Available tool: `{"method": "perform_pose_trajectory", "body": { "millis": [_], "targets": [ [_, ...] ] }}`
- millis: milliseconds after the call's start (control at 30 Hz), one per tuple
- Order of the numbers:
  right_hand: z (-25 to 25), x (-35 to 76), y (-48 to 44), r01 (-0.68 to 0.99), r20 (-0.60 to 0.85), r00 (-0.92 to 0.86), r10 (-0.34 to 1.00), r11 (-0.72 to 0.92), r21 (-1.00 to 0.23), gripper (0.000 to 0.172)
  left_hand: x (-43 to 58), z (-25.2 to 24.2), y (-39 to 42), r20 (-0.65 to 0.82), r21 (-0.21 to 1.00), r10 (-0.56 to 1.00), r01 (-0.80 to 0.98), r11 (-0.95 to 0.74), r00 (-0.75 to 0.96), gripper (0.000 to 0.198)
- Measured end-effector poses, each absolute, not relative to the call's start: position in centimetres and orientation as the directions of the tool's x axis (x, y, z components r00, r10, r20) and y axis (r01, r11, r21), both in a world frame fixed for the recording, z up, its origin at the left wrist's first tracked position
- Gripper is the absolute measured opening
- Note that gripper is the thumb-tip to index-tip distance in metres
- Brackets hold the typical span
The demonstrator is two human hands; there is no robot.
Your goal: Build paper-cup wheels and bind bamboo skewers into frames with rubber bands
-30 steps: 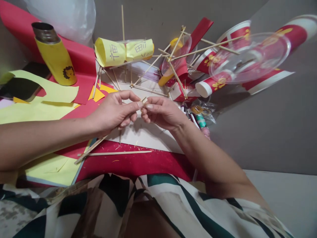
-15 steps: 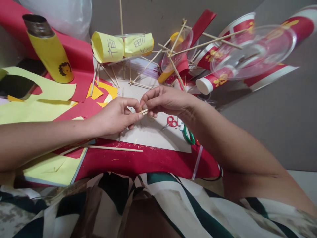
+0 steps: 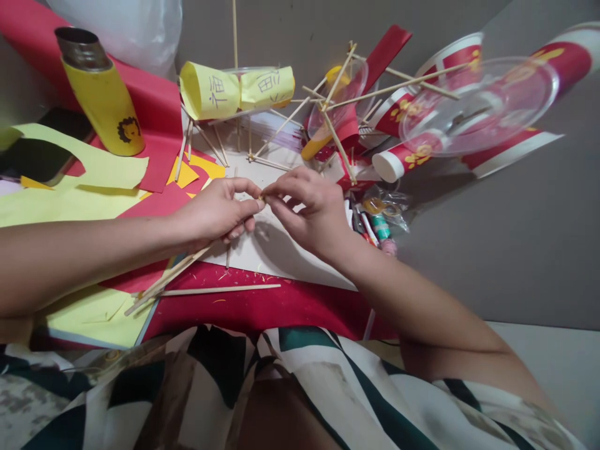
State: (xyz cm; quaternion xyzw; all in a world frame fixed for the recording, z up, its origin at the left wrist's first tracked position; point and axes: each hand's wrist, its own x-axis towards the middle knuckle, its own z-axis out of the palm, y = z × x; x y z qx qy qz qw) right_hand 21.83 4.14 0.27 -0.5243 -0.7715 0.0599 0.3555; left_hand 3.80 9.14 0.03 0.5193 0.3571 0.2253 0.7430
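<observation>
My left hand is closed around thin wooden sticks, whose long ends slope out below its wrist over the yellow paper. Their upper ends reach to the thumb and forefinger and are mostly covered there. My right hand meets the left fingertips in a pinch at the stick ends. Whatever lies between its fingers is too small to make out. Both hands are above a white board. Another wooden stick lies on the red cloth in front of me.
A yellow bottle and red paper stand at left. Behind my hands is a stick frame with yellow paper rolls. Red paper cups, a clear plastic lid and pens are at right.
My right hand has turned and its forearm has swung lower, covering the red scissors and showing the pens. The sticks in my left hand have tilted, with their lower ends now in sight.
</observation>
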Motion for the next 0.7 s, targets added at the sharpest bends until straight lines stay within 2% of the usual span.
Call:
{"method": "perform_pose_trajectory", "body": {
  "millis": [100,200,333,433,500,567,633,700],
  "targets": [
    [-1.0,21.9,4.3,0.801,0.577,-0.241,0.78,0.496,-0.336,0.015,3.8,0.2,9.2,-0.323,0.912,0.7,0.011,0.41,0.637,0.018],
    [-1.4,22.1,4.5,0.8,0.61,-0.292,0.736,0.538,-0.266,0.016,4.0,0.1,9.4,-0.347,0.888,0.683,-0.008,0.459,0.643,0.019],
    [-1.6,22.6,4.5,0.75,0.629,-0.374,0.682,0.621,-0.228,0.018,4.1,-0.2,9.8,-0.334,0.876,0.698,-0.064,0.478,0.634,0.018],
    [-1.8,22.8,3.9,0.677,0.641,-0.421,0.641,0.693,-0.249,0.025,4.1,-0.2,10.1,-0.332,0.869,0.711,-0.092,0.486,0.62,0.018],
    [-1.8,22.6,3.4,0.666,0.649,-0.35,0.676,0.666,-0.335,0.023,4.1,0.0,10.2,-0.33,0.866,0.72,-0.109,0.489,0.611,0.019],
    [-1.6,22.2,2.9,0.647,0.612,-0.184,0.769,0.563,-0.513,0.016,4.2,0.1,10.3,-0.329,0.861,0.734,-0.13,0.491,0.594,0.019],
    [-1.3,21.4,2.4,0.555,0.456,-0.046,0.889,0.402,-0.728,0.026,4.3,0.2,10.4,-0.335,0.859,0.752,-0.143,0.491,0.568,0.019],
    [-1.1,20.3,2.0,0.417,0.201,-0.042,0.979,0.2,-0.886,0.042,4.4,0.1,10.4,-0.339,0.867,0.773,-0.14,0.478,0.537,0.018]
  ]
}}
